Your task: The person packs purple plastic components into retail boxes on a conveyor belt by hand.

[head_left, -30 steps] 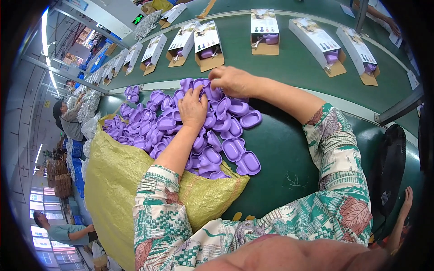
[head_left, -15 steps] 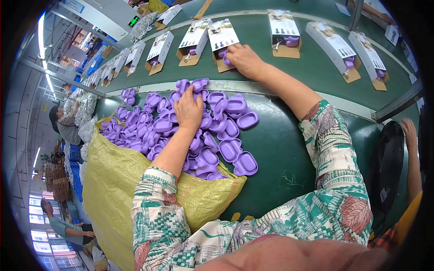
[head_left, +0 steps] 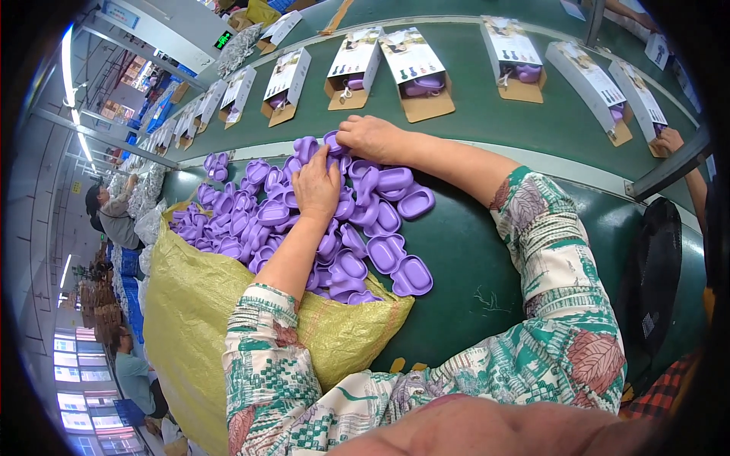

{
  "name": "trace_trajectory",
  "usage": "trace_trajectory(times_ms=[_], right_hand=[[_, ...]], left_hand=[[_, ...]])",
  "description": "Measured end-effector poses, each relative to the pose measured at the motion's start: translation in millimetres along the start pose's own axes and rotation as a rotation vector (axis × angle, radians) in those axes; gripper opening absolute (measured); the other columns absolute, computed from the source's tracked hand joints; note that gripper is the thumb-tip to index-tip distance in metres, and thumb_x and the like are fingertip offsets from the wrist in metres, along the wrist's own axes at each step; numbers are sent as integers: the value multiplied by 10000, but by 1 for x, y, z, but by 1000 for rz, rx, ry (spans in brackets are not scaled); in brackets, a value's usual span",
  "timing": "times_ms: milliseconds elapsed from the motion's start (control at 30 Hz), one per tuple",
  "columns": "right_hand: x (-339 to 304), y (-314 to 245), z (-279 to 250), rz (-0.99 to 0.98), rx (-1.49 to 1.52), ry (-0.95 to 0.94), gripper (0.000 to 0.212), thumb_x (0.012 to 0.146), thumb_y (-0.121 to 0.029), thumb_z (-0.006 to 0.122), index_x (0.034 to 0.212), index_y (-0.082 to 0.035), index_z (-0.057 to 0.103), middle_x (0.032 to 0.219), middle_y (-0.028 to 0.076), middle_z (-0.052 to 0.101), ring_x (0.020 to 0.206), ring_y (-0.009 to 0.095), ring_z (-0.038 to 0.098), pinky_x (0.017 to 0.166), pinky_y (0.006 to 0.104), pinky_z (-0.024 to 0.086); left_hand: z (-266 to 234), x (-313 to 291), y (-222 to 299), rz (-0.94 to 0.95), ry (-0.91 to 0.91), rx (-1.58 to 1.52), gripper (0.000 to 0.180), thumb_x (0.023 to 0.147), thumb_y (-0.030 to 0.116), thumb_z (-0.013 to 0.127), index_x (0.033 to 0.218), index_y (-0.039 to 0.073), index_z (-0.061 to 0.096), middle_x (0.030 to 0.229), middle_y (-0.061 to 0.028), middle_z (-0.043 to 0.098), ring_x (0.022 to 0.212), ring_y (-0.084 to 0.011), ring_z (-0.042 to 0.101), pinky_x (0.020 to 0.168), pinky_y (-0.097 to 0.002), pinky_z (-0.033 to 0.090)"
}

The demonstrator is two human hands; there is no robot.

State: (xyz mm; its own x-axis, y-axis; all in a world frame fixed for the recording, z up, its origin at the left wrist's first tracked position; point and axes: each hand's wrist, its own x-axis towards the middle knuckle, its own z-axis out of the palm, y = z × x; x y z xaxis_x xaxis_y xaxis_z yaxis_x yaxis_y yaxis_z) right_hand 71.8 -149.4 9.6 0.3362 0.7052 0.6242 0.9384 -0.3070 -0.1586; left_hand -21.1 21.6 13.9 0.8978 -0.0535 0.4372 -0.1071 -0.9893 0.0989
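Note:
A heap of purple plastic dishes (head_left: 243,220), shallow with rounded bowls, spills from a yellow woven sack onto the table. My left hand (head_left: 316,185) lies at the heap's far edge, its fingertips closed against a dish; their undersides are hidden. Just beside it, my right hand (head_left: 374,140) pinches a purple dish (head_left: 332,143) at those fingertips. Beyond my hands, an open-ended white printed carton (head_left: 414,64) has its brown flap toward me and purple pieces inside. Another carton (head_left: 356,64) to its left shows a purple piece and a white cord.
More cartons (head_left: 513,57) stand along the green belt (head_left: 471,125), behind a pale rail (head_left: 464,148). The yellow sack (head_left: 190,304) covers the near left. A black mesh chair back (head_left: 650,281) stands at right. Another person's hand (head_left: 669,140) touches the rightmost carton.
My right hand has left the carton's mouth and come back to the heap, where it grips a dish. The cartons have shifted right. My left hand has stayed in place.

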Motion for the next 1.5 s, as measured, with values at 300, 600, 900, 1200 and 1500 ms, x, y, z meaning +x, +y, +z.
trace_trajectory(times_ms=[300,600,900,1200,1500], right_hand=[[-11,10,-2,47,-14,10,131,749,-166,605,833,-69,582,845,80,573,866,287,572,716,401,484],[-27,53,-36,277,-432,129,136,781,-141,536,881,-124,626,893,63,603,907,246,579,723,394,460],[-42,84,-64,507,-625,228,113,732,-133,623,837,-103,594,865,70,602,856,254,599,667,396,465],[-68,-36,-79,107,418,-163,240,769,-258,686,858,-49,609,860,103,590,885,295,555,769,385,460],[-64,-7,-62,91,111,143,128,742,-117,659,820,-43,590,835,112,570,852,312,538,742,400,457]], left_hand=[[0,0,-4,56,0,-16,366,840,247,520,1179,118,572,1041,-83,652,906,-262,608,846,-426,399],[-3,2,1,67,7,-61,258,851,226,488,1039,117,628,1096,-57,642,940,-252,610,849,-407,400],[-1,1,-1,45,15,-69,255,844,226,492,1016,105,636,1093,-55,639,979,-244,601,850,-409,399],[-3,1,-5,74,53,-55,247,832,217,506,1009,107,638,1074,-49,640,959,-248,596,853,-403,393],[-3,1,1,58,48,-42,242,833,217,488,991,105,634,1043,-45,645,923,-245,609,820,-398,401]])
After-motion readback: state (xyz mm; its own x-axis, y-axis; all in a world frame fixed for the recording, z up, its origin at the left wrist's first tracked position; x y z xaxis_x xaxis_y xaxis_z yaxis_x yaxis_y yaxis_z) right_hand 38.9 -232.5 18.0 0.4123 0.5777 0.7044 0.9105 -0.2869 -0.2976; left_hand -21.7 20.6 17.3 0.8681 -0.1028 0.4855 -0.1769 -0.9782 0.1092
